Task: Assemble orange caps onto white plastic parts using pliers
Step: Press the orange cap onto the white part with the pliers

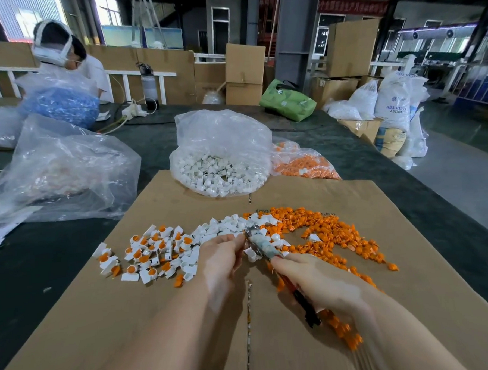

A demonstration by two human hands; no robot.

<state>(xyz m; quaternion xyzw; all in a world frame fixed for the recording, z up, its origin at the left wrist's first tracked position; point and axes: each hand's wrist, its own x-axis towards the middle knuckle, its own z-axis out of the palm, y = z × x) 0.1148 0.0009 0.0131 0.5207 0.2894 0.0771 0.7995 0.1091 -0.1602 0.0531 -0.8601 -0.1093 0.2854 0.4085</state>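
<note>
2 hands (224, 256) around pliers (261, 244)

The right hand (315, 283) covers most of the pliers (261, 244) handles. What sits btw the plier tips can't be told: left hand (222, 256) fingers (234, 242) hide it. Cardboard sheet (159, 316) is cut off at bottom edge.

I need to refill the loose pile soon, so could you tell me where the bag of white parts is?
In the head view, the bag of white parts sits centre, at the cardboard sheet's far edge, with the bag of orange caps just to its right.
</note>
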